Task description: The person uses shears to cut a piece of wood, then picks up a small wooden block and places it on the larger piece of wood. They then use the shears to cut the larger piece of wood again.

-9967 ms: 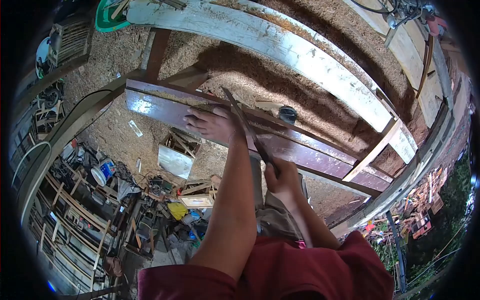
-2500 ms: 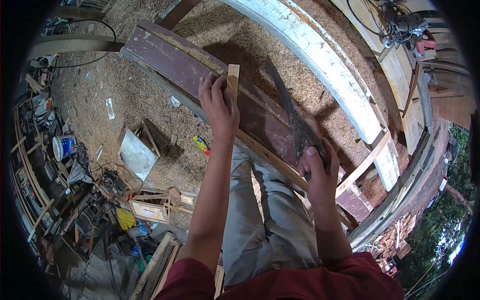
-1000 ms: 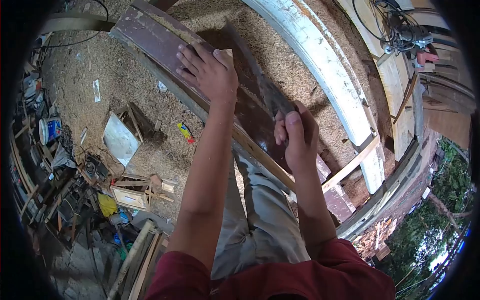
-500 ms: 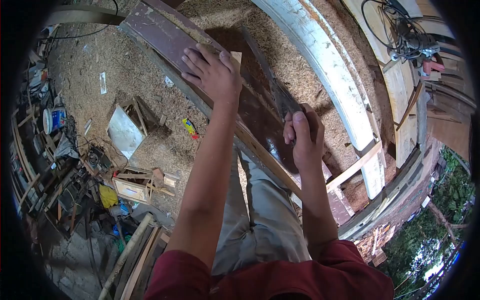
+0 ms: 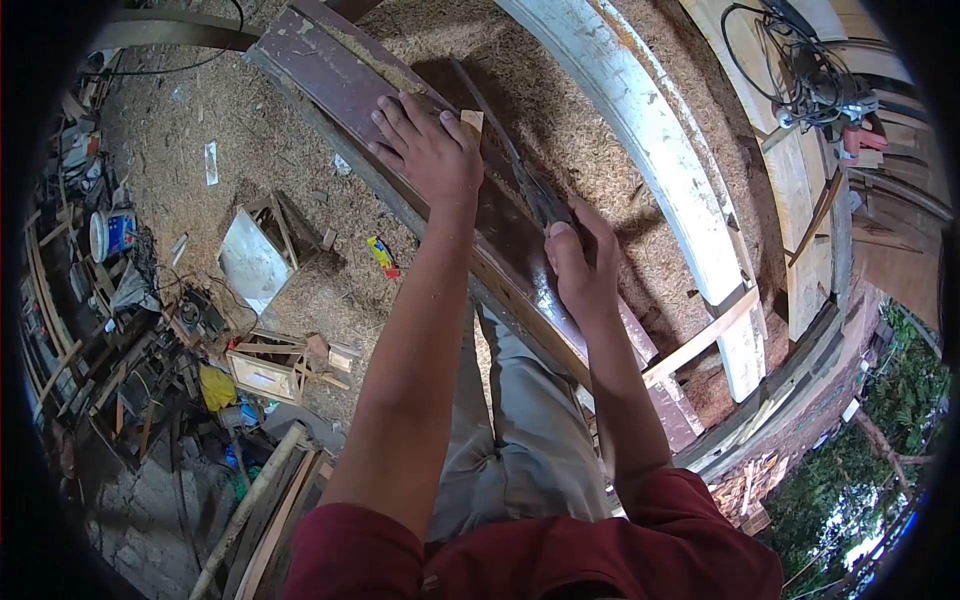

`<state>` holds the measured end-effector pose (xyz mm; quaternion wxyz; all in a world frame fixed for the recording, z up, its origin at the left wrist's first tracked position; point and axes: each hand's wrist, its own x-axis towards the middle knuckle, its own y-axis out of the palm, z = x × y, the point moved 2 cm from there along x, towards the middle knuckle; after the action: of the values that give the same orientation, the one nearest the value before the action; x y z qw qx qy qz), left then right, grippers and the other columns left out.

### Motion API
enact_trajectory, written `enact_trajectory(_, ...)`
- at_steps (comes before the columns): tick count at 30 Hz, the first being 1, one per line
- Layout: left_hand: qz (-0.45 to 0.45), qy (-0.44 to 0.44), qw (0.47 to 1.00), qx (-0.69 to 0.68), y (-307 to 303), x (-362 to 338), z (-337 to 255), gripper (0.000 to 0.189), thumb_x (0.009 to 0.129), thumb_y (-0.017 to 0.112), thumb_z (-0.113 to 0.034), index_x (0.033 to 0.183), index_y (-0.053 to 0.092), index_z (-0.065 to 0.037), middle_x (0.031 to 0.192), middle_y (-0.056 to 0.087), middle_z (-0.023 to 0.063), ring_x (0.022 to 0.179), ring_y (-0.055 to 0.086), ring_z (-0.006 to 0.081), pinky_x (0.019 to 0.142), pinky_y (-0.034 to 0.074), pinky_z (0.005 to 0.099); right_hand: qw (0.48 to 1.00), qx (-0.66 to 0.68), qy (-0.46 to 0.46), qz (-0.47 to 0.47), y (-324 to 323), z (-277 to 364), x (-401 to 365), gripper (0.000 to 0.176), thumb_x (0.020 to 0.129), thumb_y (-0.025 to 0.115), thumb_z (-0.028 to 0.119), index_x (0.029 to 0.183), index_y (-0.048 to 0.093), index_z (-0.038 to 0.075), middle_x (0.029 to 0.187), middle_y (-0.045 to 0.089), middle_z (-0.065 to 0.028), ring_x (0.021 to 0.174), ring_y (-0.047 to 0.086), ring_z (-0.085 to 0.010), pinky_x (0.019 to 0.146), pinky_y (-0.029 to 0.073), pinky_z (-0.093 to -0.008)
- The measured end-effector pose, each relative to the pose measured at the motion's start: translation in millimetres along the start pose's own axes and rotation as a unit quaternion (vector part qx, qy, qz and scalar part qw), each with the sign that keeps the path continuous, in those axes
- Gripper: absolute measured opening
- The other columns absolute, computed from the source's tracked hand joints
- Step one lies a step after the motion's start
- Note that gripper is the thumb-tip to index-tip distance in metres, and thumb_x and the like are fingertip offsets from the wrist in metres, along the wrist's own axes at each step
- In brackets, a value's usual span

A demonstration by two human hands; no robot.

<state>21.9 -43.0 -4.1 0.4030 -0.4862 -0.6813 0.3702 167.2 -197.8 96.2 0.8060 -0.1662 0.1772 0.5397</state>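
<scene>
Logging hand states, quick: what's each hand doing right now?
Left hand: open, palm down over the maroon board and a wood strip.
Right hand: closed, holding the saw.

No lettering can be read. The blue label (image 5: 122, 231) on the white bucket (image 5: 98, 239) at the frame's left, and any print on the small yellow-and-red item (image 5: 381, 255) left of centre, are too blurred.
</scene>
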Motion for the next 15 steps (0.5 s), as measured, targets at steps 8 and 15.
enact_trajectory(8,0.01,-0.009,1.0,0.019,-2,1,-2,0.06,0.104,0.047,-0.034,0.155,0.042,-0.001,0.167,0.031,0.0242,0.158,0.023,0.0423,0.126,0.013,0.0638,0.999,-0.038,-0.006,-0.028,-1,-23,7,0.044,0.095,0.074,0.024,0.121,0.065,-0.01,0.092,0.069,-0.0097,0.088,0.064,-0.014,0.08,0.051,-0.0303)
enact_trajectory(15,0.013,-0.011,0.999,0.034,0,1,-2,0.06,0.104,0.049,-0.033,0.156,0.042,-0.004,0.168,0.03,0.0226,0.159,0.021,0.0413,0.126,0.012,0.0629,0.997,-0.058,-0.004,-0.043,-3,-23,11,0.045,0.094,0.075,0.023,0.125,0.066,-0.009,0.11,0.073,-0.0203,0.103,0.07,-0.0235,0.093,0.054,-0.0371)
